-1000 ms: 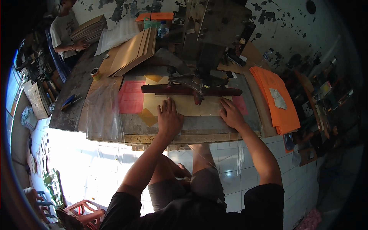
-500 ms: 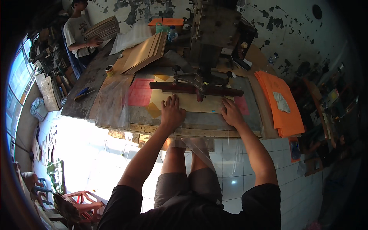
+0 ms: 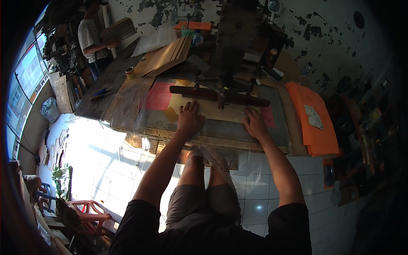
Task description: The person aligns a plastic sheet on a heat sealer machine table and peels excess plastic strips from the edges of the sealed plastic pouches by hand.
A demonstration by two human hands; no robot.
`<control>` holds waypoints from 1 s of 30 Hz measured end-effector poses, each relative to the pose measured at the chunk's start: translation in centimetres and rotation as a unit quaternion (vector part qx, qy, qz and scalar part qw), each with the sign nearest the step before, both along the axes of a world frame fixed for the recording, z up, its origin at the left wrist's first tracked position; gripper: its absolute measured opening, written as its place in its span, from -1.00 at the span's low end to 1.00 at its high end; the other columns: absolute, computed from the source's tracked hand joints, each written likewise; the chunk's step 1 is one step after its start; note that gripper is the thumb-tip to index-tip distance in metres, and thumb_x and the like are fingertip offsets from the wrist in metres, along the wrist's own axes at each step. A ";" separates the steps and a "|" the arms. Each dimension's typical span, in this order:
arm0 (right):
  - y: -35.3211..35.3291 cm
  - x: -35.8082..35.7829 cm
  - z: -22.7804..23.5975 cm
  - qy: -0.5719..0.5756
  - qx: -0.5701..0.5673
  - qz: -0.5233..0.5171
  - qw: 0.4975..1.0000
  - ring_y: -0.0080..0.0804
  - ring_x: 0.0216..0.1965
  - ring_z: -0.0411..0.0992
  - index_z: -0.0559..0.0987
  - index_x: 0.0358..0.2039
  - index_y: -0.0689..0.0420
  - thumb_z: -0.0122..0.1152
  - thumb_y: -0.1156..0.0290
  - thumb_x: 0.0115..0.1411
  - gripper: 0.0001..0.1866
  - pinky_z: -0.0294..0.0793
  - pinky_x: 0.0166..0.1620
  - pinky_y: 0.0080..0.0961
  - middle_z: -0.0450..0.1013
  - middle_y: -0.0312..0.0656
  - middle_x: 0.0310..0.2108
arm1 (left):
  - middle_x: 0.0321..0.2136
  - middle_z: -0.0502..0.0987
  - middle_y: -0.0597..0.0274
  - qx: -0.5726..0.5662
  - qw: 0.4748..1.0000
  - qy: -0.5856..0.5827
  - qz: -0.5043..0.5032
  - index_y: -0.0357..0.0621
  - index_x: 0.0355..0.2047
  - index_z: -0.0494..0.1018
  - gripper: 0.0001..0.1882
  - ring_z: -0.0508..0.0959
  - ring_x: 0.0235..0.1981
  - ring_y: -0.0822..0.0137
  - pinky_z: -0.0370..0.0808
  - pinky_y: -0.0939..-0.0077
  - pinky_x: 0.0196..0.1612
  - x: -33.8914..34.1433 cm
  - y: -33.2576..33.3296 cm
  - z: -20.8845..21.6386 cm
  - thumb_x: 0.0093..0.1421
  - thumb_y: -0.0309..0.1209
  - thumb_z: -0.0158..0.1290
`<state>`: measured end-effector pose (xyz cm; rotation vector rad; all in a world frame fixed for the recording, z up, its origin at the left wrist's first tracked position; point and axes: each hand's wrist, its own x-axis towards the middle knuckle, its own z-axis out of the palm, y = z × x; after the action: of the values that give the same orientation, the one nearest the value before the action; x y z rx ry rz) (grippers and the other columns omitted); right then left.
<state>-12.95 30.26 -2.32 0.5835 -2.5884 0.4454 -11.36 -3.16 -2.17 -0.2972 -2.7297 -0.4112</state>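
My left hand (image 3: pixel 190 120) lies with its fingers stretched out over the left part of a tan, gold-toned sheet (image 3: pixel 216 111). At the sheet's right part, my right hand (image 3: pixel 256 124) rests with fingers extended, pressing on its near edge. Neither hand grips anything. A long dark red-brown bar (image 3: pixel 246 100) on a metal bracket (image 3: pixel 223 85) crosses just above the sheet and hides its far portion. Pink paper (image 3: pixel 159 95) shows beside the sheet on the left, and small yellow pieces (image 3: pixel 171 114) stick out at its corner. Beneath lies a grey board (image 3: pixel 225 132).
Brown boards (image 3: pixel 169 57) lean behind, left of the dark upright machine (image 3: pixel 238 38). Orange sheets (image 3: pixel 314 127) hang over the table's right edge. Clear plastic (image 3: pixel 127 110), a tape roll (image 3: pixel 129 72) and a blue-handled tool (image 3: pixel 101 92) lie left. A person (image 3: pixel 90 38) holds stacked boards (image 3: pixel 119 30).
The view has shifted slightly and darkened. Both hands stay on the sheet with little visible movement. The person at the far left still holds the boards.
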 end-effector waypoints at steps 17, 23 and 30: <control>-0.2 0.2 0.2 0.010 -0.003 -0.003 1.000 0.04 0.19 0.37 0.45 0.15 0.31 0.11 0.35 0.25 -0.51 0.40 0.23 -0.16 0.39 0.10 0.16 | 0.36 0.26 0.00 0.010 1.000 -0.003 -0.004 -0.33 0.29 0.27 -0.27 0.20 0.39 0.02 0.04 -0.15 0.41 -0.3 0.0 -0.2 0.19 -0.12 -0.05; -0.2 0.2 0.3 0.015 -0.005 -0.001 1.000 0.06 0.16 0.39 0.46 0.15 0.30 0.12 0.35 0.24 -0.51 0.41 0.21 -0.15 0.40 0.09 0.15 | 0.33 0.30 0.04 0.026 1.000 0.015 0.000 -0.28 0.27 0.30 -0.29 0.24 0.37 0.02 0.06 -0.16 0.41 -0.3 0.0 -0.3 0.16 -0.15 0.01; -0.6 0.3 0.5 -0.004 -0.003 -0.008 1.000 0.04 0.17 0.38 0.46 0.16 0.30 0.14 0.35 0.23 -0.50 0.41 0.21 -0.16 0.38 0.09 0.18 | 0.34 0.29 0.05 0.033 0.999 0.011 0.003 -0.29 0.27 0.29 -0.29 0.22 0.38 0.03 0.06 -0.19 0.40 0.0 -0.1 -0.1 0.16 -0.16 0.00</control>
<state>-12.62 29.62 -1.78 0.5584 -2.5959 0.4515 -11.41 -3.28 -2.26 -0.2731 -2.6879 -0.4933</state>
